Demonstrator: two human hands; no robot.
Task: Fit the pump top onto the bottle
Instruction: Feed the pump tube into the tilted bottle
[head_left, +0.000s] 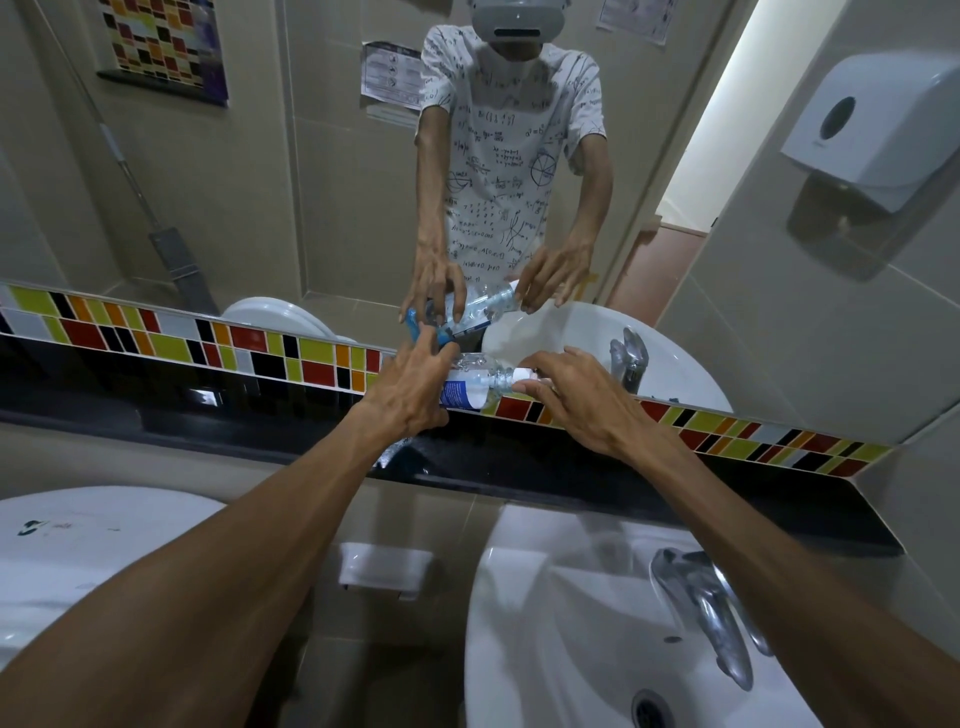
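Past both forearms, the left hand (410, 387) grips the tilted clear bottle (470, 389) — light, slick, squashy — while the right hand (576, 400) pinches the white pump top (523, 373) at its neck.

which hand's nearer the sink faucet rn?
Right. The right hand is up-left of the faucet, at the bottle neck; the left hand grips its base, farther left.

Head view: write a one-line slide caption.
Left hand holds a clear bottle tilted over the black ledge while right hand grips its white pump top.
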